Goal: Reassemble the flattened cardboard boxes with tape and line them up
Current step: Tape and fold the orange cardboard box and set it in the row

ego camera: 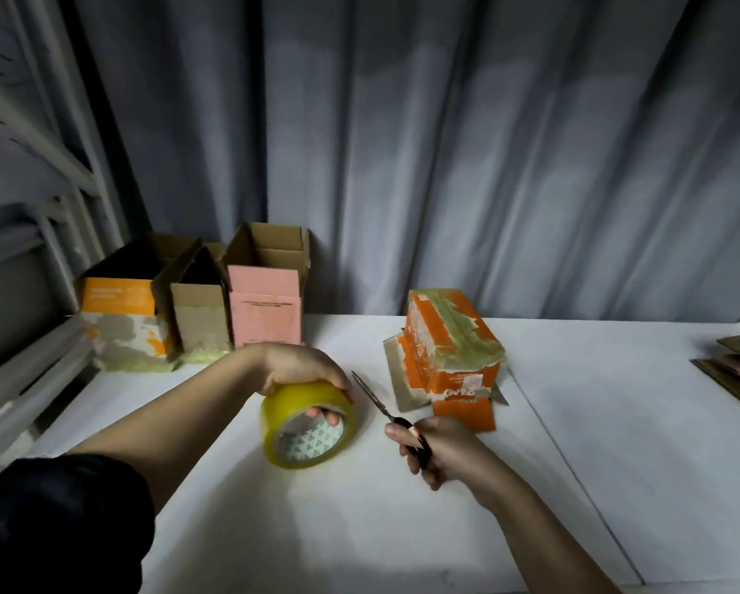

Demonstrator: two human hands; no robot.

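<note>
Head view: left hand grips yellow tape roll on white table. Right hand holds scissors. Taped orange box mid-table; three open boxes lined up far left; flattened cardboard at right edge.

Yellow tape roll front and centre, its white core printed with small grey-green triangles, and just right of it scissors with black handles on the white table. Beyond the roll to the right, an orange box striped with pale greenish tape. Behind the roll to the left stand a pink-fronted box, a plain brown box and an orange-and-white box, against a grey curtain.
</note>
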